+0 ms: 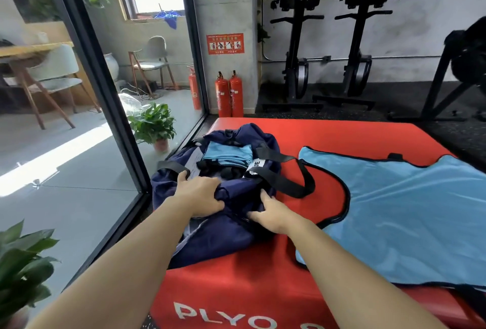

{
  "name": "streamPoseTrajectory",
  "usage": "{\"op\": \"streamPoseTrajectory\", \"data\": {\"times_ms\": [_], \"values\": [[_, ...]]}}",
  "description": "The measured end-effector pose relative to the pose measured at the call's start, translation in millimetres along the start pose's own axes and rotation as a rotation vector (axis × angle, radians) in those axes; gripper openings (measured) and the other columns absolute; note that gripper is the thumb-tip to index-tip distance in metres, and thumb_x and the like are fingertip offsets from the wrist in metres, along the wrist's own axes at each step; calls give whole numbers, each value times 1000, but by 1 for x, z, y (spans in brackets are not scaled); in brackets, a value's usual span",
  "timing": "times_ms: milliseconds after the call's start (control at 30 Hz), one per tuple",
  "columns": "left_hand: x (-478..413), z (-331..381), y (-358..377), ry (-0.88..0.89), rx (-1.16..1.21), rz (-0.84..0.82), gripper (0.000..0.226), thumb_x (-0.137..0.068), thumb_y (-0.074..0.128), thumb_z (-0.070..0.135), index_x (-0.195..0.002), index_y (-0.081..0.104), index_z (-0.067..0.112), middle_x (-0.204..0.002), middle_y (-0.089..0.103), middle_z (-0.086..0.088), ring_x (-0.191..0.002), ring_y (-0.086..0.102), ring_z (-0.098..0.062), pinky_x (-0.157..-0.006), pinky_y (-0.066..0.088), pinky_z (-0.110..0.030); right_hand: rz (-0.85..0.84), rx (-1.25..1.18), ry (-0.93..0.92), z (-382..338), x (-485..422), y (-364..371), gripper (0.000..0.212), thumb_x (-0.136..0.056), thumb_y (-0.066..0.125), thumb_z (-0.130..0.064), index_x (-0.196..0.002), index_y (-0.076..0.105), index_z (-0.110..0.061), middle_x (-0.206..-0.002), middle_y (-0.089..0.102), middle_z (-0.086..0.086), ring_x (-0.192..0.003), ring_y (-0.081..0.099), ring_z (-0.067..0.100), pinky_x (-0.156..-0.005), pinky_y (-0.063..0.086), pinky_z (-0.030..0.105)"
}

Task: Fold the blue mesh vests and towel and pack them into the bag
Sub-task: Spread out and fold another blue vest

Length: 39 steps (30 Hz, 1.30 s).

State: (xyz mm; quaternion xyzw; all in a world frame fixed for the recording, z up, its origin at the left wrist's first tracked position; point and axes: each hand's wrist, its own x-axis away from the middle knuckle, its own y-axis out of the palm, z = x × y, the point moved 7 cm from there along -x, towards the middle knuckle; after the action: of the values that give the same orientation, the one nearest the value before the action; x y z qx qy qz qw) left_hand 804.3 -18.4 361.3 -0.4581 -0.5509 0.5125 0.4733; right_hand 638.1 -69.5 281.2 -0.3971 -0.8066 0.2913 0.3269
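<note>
Head-worn camera — looks forward and down, close over the bag [223, 234].

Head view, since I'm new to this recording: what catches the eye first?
The bright red padded box fills the foreground. On its left, the left hand and right hand hold the near rim of an open navy bag with a folded blue piece inside; a light blue vest lies flat on the right.

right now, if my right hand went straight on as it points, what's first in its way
Your right hand would first meet the navy bag, its bunched near rim; the folded blue cloth probably lies beyond.
</note>
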Motion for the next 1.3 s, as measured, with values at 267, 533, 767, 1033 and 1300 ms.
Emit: {"op": "streamPoseTrajectory", "data": {"times_ms": [267,533,767,1033,1300], "values": [[-9,-21,10,-30,-27,-44,15,-86,52,37,-91,49,24,-95,59,6,-107,56,-24,-114,11,-55,-20,-13,7,-20,-27,11,91,-93,57,-43,-157,0,-14,-161,7,22,-149,13,32,-117,19,32],[-8,-6,-5,-110,-183,-120,8,-86,52,21,-93,50,22,-100,59,3,-108,57,-25,-115,9,-58,-29,-113,-64,-20,-17,11,88,-88,53,-54,-155,1,-33,-163,6,14,-150,11,31,-121,13,39],[-17,60,-14,-8,-161,29,50,-85,56,28,-134,44,23,-138,48,-3,-130,43,-26,-113,18,-54,118,-28,-67,21,31,-47,78,-92,55,-51,-156,19,-25,-157,31,3,-143,32,20,-116,28,34],[-45,156,18,258,-330,-97,46,-92,51,25,-138,53,25,-165,-1,-5,-151,-4,-25,-121,2,-48,181,31,110,117,74,-95,61,-95,50,-53,-145,43,-21,-147,46,0,-133,45,19,-109,36,34],[-66,164,42,233,-573,-143,57,-96,39,23,-152,29,16,-159,24,-6,-148,11,-27,-118,-10,-57,222,85,70,142,65,-102,42,-93,51,-53,-122,60,-24,-122,59,-5,-113,55,18,-95,45,33]]}}
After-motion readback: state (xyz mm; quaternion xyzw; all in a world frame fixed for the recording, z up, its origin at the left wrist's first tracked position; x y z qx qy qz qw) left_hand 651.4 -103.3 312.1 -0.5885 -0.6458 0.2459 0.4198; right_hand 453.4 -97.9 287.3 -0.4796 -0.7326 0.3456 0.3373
